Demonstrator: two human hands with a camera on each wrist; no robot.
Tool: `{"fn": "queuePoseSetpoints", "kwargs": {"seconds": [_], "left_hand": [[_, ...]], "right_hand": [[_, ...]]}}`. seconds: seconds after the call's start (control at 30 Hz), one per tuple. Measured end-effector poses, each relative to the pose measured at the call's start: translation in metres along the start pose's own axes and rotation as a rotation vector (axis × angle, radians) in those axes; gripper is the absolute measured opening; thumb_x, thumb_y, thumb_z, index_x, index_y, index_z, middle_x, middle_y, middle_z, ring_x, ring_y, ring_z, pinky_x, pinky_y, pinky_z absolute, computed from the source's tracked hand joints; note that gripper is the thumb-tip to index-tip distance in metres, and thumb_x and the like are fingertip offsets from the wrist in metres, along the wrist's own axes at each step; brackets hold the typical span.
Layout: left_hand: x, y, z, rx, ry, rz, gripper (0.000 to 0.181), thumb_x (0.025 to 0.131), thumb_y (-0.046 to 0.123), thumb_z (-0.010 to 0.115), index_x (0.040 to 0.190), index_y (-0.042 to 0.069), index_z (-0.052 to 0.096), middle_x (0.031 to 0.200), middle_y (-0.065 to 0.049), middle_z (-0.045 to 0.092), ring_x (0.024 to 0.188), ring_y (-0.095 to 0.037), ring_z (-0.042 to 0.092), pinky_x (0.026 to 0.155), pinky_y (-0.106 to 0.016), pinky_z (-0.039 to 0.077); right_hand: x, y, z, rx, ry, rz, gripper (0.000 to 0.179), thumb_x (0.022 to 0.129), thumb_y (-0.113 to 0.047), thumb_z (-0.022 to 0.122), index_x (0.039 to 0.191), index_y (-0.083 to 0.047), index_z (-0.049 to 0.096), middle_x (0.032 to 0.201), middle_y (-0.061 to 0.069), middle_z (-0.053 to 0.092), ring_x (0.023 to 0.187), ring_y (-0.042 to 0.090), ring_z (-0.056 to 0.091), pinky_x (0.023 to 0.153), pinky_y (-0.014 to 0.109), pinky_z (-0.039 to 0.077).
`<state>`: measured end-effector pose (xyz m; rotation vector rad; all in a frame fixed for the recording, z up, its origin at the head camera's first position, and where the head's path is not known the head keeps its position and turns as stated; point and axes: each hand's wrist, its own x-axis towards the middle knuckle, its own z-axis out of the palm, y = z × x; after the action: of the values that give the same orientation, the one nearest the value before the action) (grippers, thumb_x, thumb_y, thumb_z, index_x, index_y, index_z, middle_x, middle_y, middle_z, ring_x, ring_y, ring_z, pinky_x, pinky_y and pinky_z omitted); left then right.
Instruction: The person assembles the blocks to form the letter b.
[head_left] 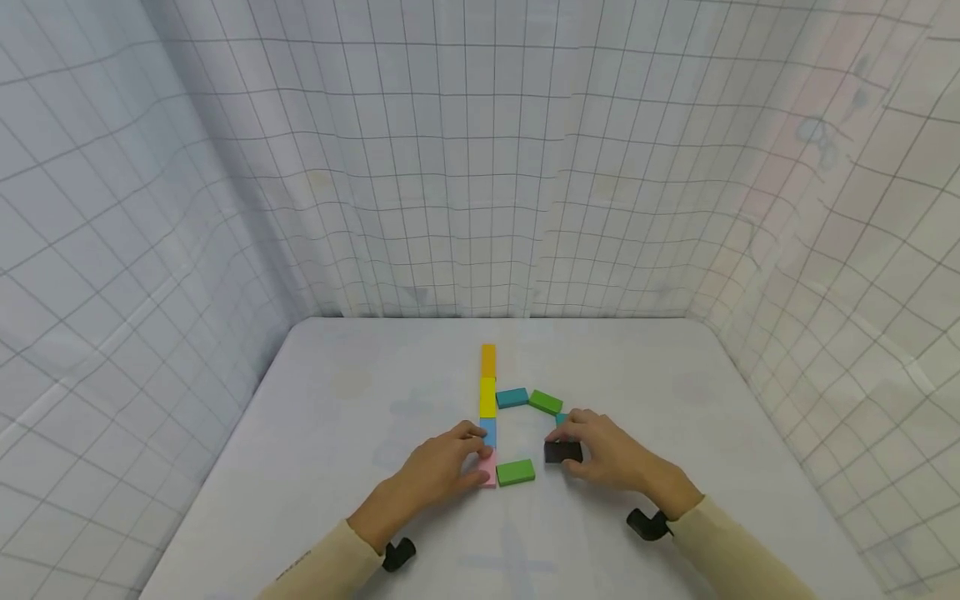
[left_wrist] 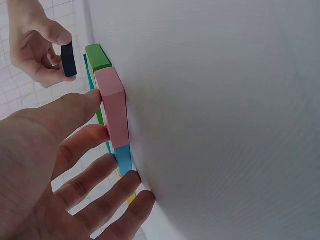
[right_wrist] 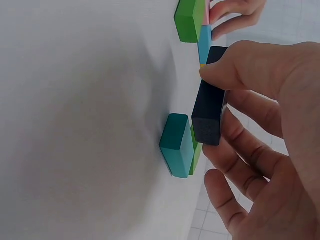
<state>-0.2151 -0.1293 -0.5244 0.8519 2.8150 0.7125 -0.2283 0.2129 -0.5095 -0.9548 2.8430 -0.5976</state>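
Observation:
In the head view my right hand [head_left: 611, 454] pinches a black block [head_left: 562, 452] between thumb and fingers. The right wrist view shows this black block [right_wrist: 211, 100] held above the table, near a teal block [right_wrist: 177, 145]. My left hand [head_left: 442, 467] lies beside a column of blocks, its fingers loosely extended. Its thumb and fingertips are at the side of the pink block [left_wrist: 112, 105] and the light blue block [left_wrist: 123, 159]. Touching the pink one's right side is a green block [head_left: 516, 472].
Further up the column come a yellow block [head_left: 487, 397] and an orange block [head_left: 488, 361]. A blue-teal block [head_left: 512, 398] and another green block [head_left: 546, 402] curve rightward from it. Grid-patterned white curtains [head_left: 480, 183] enclose the white table [head_left: 337, 375].

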Motion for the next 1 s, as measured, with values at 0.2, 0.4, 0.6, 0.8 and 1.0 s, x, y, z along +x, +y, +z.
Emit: {"fn": "queuePoseSetpoints", "kwargs": {"seconds": [0.2,0.4,0.6,0.8,1.0], "left_hand": [[0.0,-0.001,0.002,-0.001,-0.01,-0.023,0.029,0.104,0.031,0.091,0.127,0.014,0.087,0.156,-0.007,0.071,0.133,-0.032,0.079,0.112,-0.055,0.067],[0.0,-0.001,0.002,0.0,0.004,-0.009,0.028,0.104,0.033,0.091,0.125,0.015,0.087,0.155,-0.007,0.071,0.131,-0.032,0.08,0.111,-0.054,0.068],[-0.001,0.001,0.001,-0.014,0.009,0.002,0.028,0.103,0.032,0.093,0.123,0.013,0.086,0.155,-0.008,0.071,0.131,-0.034,0.079,0.111,-0.056,0.068],[-0.001,0.001,0.001,-0.006,0.01,0.0,0.028,0.103,0.032,0.092,0.124,0.014,0.087,0.155,-0.007,0.071,0.131,-0.033,0.079,0.111,-0.055,0.068],[0.0,-0.001,0.001,-0.008,0.01,0.005,0.027,0.103,0.029,0.092,0.124,0.013,0.087,0.155,-0.009,0.071,0.131,-0.034,0.08,0.111,-0.056,0.068]], "right_hand": [[0.004,0.001,0.007,0.003,-0.045,-0.029,0.039,0.1,-0.016,0.089,0.137,-0.025,0.084,0.124,-0.008,0.072,0.114,0.009,0.06,0.103,0.041,0.057],[0.005,0.002,0.011,0.004,-0.061,-0.046,0.038,0.098,-0.017,0.09,0.135,-0.027,0.084,0.125,-0.01,0.072,0.12,0.012,0.061,0.105,0.043,0.054],[0.006,0.001,0.015,0.008,-0.066,-0.059,0.038,0.098,-0.015,0.089,0.133,-0.028,0.085,0.126,-0.011,0.073,0.125,0.014,0.062,0.107,0.043,0.051],[0.009,-0.001,0.016,0.011,-0.073,-0.073,0.036,0.099,-0.014,0.089,0.133,-0.027,0.085,0.129,-0.01,0.073,0.129,0.016,0.063,0.107,0.043,0.05],[0.009,0.001,0.018,0.002,-0.072,-0.086,0.036,0.1,-0.014,0.089,0.132,-0.029,0.084,0.132,-0.01,0.075,0.131,0.018,0.064,0.106,0.043,0.05]]}}
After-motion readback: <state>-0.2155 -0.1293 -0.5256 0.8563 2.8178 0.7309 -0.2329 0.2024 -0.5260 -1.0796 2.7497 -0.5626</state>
